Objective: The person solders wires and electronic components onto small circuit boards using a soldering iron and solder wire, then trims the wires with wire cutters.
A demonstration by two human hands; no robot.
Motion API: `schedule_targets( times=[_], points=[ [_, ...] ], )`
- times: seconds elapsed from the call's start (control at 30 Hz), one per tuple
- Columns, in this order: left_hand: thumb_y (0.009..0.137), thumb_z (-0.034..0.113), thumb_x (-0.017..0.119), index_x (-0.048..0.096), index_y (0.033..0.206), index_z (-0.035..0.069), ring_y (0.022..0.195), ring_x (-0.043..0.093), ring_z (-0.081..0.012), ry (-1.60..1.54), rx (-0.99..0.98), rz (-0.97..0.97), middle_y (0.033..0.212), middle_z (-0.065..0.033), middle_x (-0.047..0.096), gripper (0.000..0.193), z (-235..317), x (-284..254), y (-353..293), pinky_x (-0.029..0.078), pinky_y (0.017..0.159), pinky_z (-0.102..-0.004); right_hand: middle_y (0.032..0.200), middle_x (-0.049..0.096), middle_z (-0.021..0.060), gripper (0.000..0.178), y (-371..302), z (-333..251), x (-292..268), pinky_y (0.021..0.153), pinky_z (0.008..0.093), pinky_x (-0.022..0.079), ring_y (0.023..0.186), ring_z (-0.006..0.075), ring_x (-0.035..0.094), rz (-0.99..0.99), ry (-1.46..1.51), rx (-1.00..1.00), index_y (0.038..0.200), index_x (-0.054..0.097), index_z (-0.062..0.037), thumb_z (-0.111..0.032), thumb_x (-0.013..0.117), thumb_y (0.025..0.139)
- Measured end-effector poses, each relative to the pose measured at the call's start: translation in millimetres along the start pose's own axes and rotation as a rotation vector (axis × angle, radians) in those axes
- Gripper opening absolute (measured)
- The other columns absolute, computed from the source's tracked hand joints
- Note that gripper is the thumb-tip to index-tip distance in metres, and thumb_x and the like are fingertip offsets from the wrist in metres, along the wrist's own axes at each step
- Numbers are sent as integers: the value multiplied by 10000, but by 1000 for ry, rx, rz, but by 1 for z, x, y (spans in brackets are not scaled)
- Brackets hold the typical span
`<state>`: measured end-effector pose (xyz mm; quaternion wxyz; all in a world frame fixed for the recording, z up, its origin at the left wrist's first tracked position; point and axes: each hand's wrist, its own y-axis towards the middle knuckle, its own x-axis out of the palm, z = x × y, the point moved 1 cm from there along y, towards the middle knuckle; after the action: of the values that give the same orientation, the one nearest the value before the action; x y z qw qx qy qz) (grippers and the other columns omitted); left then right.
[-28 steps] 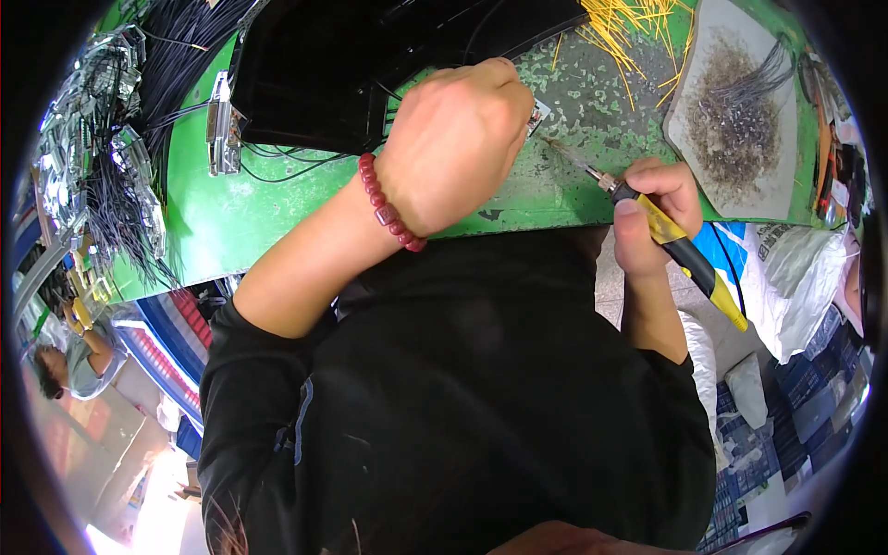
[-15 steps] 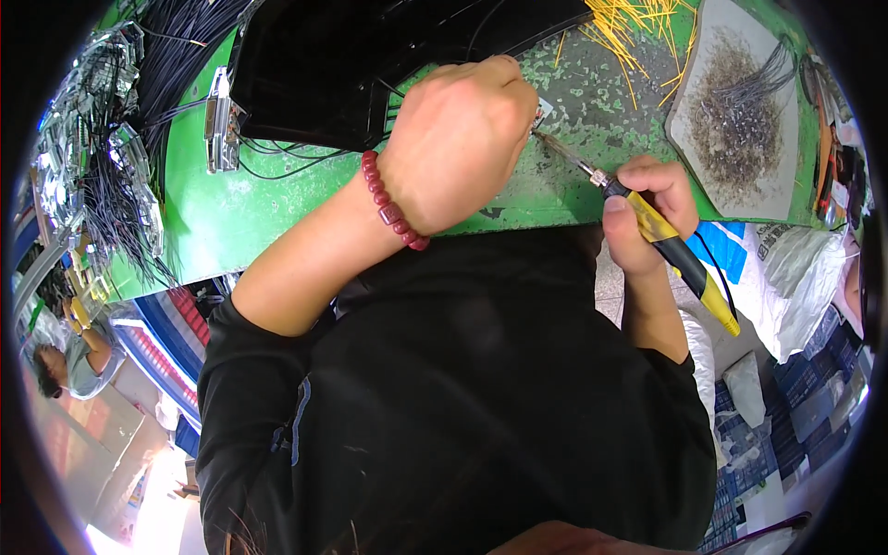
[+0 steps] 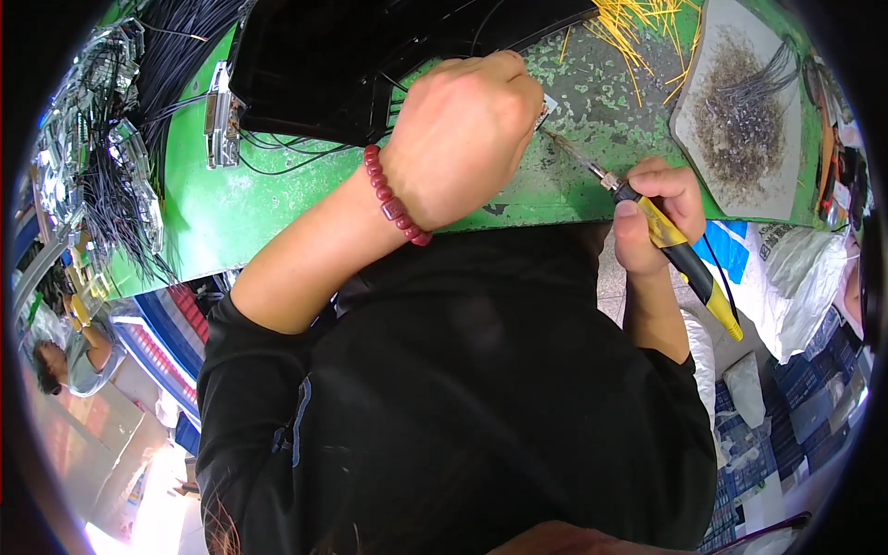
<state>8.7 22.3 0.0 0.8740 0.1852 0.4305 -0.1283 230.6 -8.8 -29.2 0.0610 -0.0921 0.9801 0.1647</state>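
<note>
The right hand (image 3: 682,196) is pinching a soldering iron (image 3: 686,259) between thumb and fingers, its tip projecting beyond them; the left hand (image 3: 467,139) is hiding its fingers, their hold impossible to tell.

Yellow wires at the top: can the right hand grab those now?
Probably not: the right hand is already gripping the soldering iron. The way over the green table to the yellow wires looks free, though.
</note>
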Motion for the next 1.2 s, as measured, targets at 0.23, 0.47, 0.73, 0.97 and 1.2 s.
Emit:
schedule_targets(
  times=[0.23, 0.47, 0.73, 0.97, 1.2],
  points=[
    [743, 29, 653, 590, 734, 4, 719, 608, -317, -20, 8, 24, 808, -107, 604, 68, -1, 3, 0, 503, 638, -380, 751, 593, 101, 258, 3, -2, 2, 529, 234, 372, 587, 99, 462, -15, -22, -2, 887, 551, -16, -98, 726, 715],
    [737, 23, 656, 593, 736, 0, 724, 610, -318, -3, 11, 18, 807, -110, 602, 67, -1, 2, -1, 503, 635, -379, 794, 591, 101, 250, 1, 0, 1, 581, 242, 397, 654, 111, 501, -4, -22, 0, 891, 553, -19, -109, 725, 734],
    [737, 34, 662, 604, 741, 12, 732, 612, -311, 21, -13, 9, 815, -101, 604, 63, 1, 6, 0, 506, 635, -368, 929, 591, 70, 312, 0, 5, 5, 749, 230, 434, 801, 90, 535, 211, 118, 12, 1107, 521, -10, -73, 683, 848],
    [741, 48, 683, 626, 762, 59, 735, 613, -276, 54, 32, 2, 814, -62, 609, 61, 10, -2, 0, 504, 624, -346, 743, 626, 63, 388, 9, -9, 6, 566, 203, 455, 625, 93, 590, 109, 153, 21, 1228, 524, 13, -171, 655, 913],
    [749, 43, 690, 618, 778, 39, 718, 609, -272, 70, 140, 9, 783, -84, 604, 78, 6, -10, 0, 491, 608, -329, 789, 633, 38, 191, 19, -12, 7, 531, 185, 452, 603, 77, 596, 12, -140, -79, 1036, 664, -34, -8, 678, 847]
  ],
)
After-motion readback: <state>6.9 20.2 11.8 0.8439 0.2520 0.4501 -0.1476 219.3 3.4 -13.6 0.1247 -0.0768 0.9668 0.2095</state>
